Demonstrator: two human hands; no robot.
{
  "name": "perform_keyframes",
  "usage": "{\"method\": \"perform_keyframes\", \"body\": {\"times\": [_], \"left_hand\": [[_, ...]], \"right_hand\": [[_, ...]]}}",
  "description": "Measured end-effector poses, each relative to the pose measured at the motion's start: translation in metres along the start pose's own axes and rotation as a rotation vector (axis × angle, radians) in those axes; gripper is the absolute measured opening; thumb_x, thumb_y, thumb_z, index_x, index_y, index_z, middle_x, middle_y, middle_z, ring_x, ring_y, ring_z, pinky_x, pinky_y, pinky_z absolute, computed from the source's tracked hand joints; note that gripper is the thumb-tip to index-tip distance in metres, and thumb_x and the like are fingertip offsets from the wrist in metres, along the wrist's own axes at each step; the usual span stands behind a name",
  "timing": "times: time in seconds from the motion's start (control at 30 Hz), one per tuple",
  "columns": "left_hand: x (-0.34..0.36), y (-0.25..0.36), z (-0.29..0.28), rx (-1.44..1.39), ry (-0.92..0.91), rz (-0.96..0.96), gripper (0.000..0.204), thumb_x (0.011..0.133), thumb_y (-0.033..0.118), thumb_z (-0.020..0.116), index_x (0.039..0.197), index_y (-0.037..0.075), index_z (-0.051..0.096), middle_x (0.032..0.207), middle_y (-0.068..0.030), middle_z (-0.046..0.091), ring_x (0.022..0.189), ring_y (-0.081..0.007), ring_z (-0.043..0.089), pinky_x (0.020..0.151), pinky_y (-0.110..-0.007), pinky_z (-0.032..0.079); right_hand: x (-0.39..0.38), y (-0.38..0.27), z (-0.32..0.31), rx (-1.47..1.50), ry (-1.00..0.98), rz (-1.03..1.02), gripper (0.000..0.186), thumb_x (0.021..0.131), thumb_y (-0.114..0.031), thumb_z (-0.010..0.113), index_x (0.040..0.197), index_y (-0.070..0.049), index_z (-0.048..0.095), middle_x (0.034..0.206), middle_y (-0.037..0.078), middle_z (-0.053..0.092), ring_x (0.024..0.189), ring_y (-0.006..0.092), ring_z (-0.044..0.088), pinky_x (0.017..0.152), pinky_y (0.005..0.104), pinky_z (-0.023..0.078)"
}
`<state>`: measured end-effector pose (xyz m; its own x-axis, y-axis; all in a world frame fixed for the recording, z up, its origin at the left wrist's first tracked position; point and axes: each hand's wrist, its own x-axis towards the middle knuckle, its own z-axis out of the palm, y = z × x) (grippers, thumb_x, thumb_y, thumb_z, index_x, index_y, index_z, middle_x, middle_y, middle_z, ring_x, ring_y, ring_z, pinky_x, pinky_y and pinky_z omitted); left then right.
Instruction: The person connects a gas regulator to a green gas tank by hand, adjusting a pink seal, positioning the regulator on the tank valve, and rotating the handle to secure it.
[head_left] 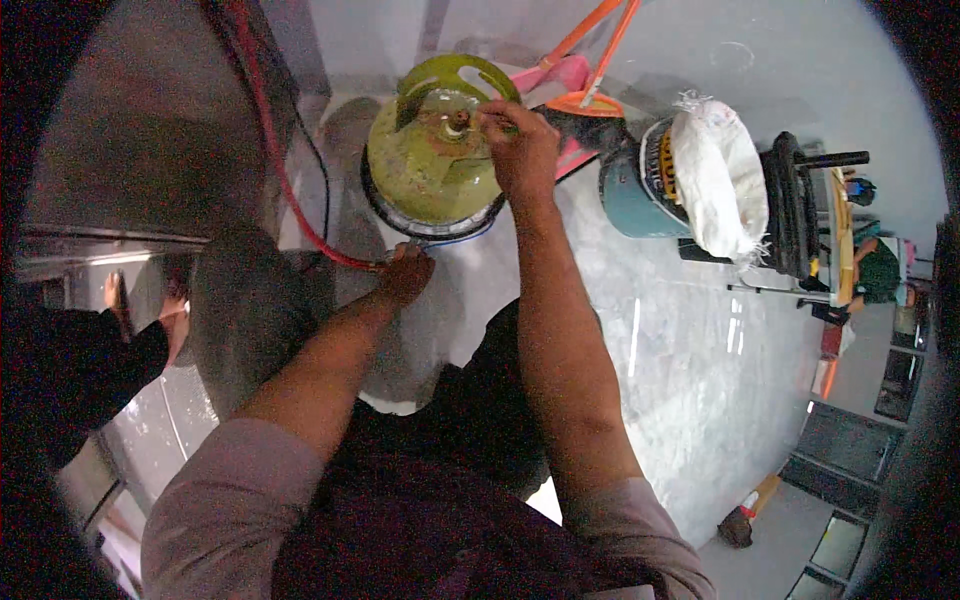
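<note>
From where I stand, the nearest of the two hands to the person's body is the left hand (408, 272), which is closed around the end of a red hose (291, 198); its palm is hidden from me, and the hose runs away toward eleven o'clock. Just beyond this hand, at about half past twelve from it, the green gas cylinder (430, 180) stands on the floor (560, 290); it seems upright, so its long axis goes vertically and its top looks up to the person. The right hand (525, 155) is over the cylinder's right side, with bent fingers close to the collar (420, 78); whether they grasp something, I cannot tell. From this hand the valve (457, 122) lies near, toward ten o'clock, while from the left hand it is farther, between twelve and one. So the right hand is clearly the nearer one, but the hose end is in the left. Farther away, at three o'clock of the cylinder, is a teal bucket (630, 195) with a white sack (720, 180).
</note>
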<state>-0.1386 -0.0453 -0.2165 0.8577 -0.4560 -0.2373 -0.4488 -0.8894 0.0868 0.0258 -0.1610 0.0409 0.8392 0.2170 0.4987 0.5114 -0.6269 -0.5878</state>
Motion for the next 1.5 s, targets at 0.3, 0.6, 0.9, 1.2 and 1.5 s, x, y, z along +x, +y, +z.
{"method": "perform_keyframes", "body": {"times": [0.3,0.6,0.9,1.2,1.5], "left_hand": [[0.018,-0.039,-0.23,-0.819,-0.123,0.143,0.047,0.085,0.047,0.06,0.088,0.0,0.065,0.084,-0.0167,0.068,0.081,-0.0331,0.065,0.075,-0.045,0.05],[0.048,-0.104,-0.223,-1.107,0.686,-0.379,0.029,0.087,0.021,0.062,0.108,0.002,0.063,0.079,-0.0156,0.067,0.073,-0.0281,0.065,0.069,-0.039,0.051],[0.077,-0.097,-0.203,-1.201,0.749,-0.328,0.032,0.08,0.016,0.058,0.11,0.007,0.066,0.09,-0.0182,0.068,0.09,-0.0334,0.066,0.084,-0.038,0.05],[0.08,-0.112,-0.195,-1.333,0.664,-0.165,0.03,0.08,0.016,0.054,0.105,0.008,0.068,0.105,-0.0207,0.066,0.102,-0.0326,0.062,0.092,-0.038,0.047],[0.084,-0.103,-0.194,-1.137,0.751,-0.272,0.027,0.089,0.026,0.054,0.099,0.005,0.068,0.092,-0.0186,0.068,0.088,-0.0318,0.067,0.079,-0.039,0.051]], "right_hand": [[0.054,0.023,0.026,-0.304,-0.234,-0.143,0.022,0.08,-0.029,0.064,0.092,-0.012,0.07,0.084,0.01,0.071,0.081,0.0264,0.067,0.078,0.0389,0.049],[0.052,0.041,0.035,-0.354,-0.239,-0.262,0.022,0.078,-0.031,0.069,0.087,-0.012,0.073,0.085,0.008,0.071,0.078,0.0255,0.065,0.077,0.0363,0.049],[0.047,0.037,0.032,-0.289,-0.372,-0.201,0.02,0.074,-0.023,0.071,0.087,-0.009,0.071,0.085,0.007,0.07,0.083,0.0225,0.065,0.079,0.0348,0.049],[0.038,0.031,0.031,-0.233,-0.443,0.002,0.016,0.074,-0.013,0.07,0.089,-0.008,0.069,0.085,0.008,0.07,0.081,0.0234,0.066,0.076,0.0344,0.051],[0.02,0.027,0.029,-0.205,-0.368,-0.022,0.017,0.079,-0.01,0.066,0.096,-0.008,0.066,0.09,0.012,0.069,0.083,0.0298,0.066,0.074,0.0379,0.052]]}}
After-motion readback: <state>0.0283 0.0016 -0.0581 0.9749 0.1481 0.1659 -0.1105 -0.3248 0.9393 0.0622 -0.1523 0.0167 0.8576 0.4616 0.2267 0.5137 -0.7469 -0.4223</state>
